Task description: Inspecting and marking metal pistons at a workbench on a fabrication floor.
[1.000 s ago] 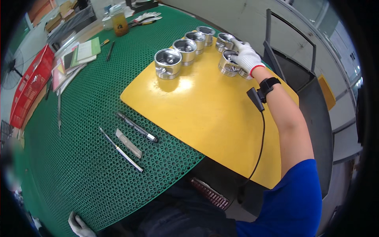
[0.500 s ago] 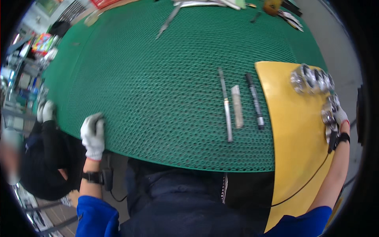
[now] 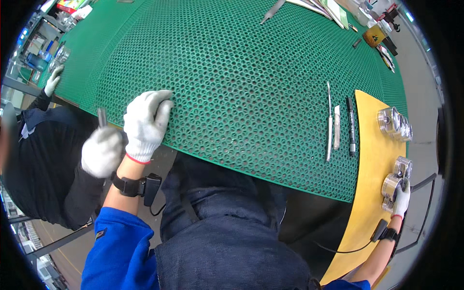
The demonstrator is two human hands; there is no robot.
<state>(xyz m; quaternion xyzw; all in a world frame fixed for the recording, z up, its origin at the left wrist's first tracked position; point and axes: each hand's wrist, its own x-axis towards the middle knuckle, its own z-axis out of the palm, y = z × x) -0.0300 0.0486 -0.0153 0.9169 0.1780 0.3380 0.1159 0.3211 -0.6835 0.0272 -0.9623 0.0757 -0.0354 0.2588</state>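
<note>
My left hand [image 3: 147, 121], in a white knitted glove, rests on the green perforated mat [image 3: 251, 101] near its front edge. Its fingers bend loosely, the thumb stands apart, and nothing is in it. At the far right my right hand [image 3: 402, 199], gloved too, has its fingers around a silver piston [image 3: 390, 184]; the palm side is hidden. Another piston [image 3: 403, 166] touches this group just beyond, and part of one more shows nearer me. Further back stands a row of pistons [image 3: 389, 121]. All sit on a yellow sheet [image 3: 367, 193].
A thin metal tool [image 3: 329, 123], a pale flat strip [image 3: 337, 128] and a black marker [image 3: 351, 128] lie left of the sheet. Close to my left wrist is a co-worker's blurred gloved hand [image 3: 101, 152] with a short metal piece. Papers [image 3: 324, 7] and a yellowish container [image 3: 373, 36] are at the back.
The view has swung, so the mat and tools appear shifted. My right hand stays at the pistons. The co-worker's hand has come up beside my left wrist.
</note>
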